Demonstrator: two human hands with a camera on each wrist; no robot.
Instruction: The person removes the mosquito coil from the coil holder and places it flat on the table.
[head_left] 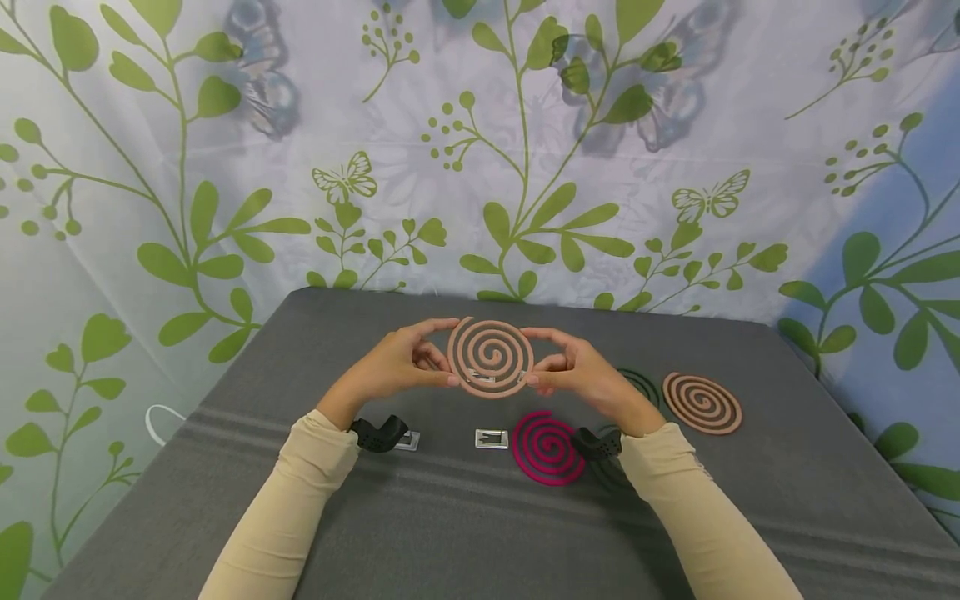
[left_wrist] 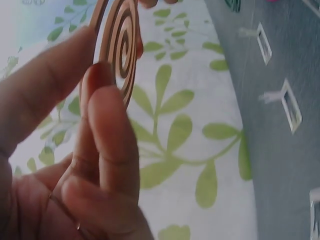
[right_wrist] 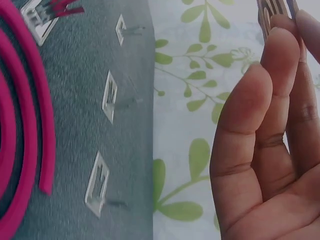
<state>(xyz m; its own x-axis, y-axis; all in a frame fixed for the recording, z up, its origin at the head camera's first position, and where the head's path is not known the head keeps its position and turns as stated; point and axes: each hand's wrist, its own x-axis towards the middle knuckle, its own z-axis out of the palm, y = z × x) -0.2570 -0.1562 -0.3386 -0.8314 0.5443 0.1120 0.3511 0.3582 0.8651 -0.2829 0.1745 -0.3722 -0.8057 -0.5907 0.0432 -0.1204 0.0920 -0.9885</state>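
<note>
A tan mosquito coil (head_left: 495, 357) is held up above the table, its flat spiral facing the head camera. My left hand (head_left: 397, 362) pinches its left edge between thumb and fingers. On the opposite edge, my right hand (head_left: 581, 375) pinches it in the same way. The left wrist view catches the coil (left_wrist: 119, 47) nearly edge-on beside the fingertips. Only a small part of the coil (right_wrist: 272, 7) shows at the top of the right wrist view. Behind it, a small metal stand (head_left: 481, 377) is partly visible through the spiral gaps.
A pink coil (head_left: 548, 445) lies below the right hand. Dark green coils, one near the right forearm (head_left: 637, 383), are partly hidden. Another tan coil (head_left: 702, 403) rests farther right. Metal stands (head_left: 491, 438) sit on the grey table (head_left: 420, 533). A leaf-patterned cloth (head_left: 480, 167) hangs behind.
</note>
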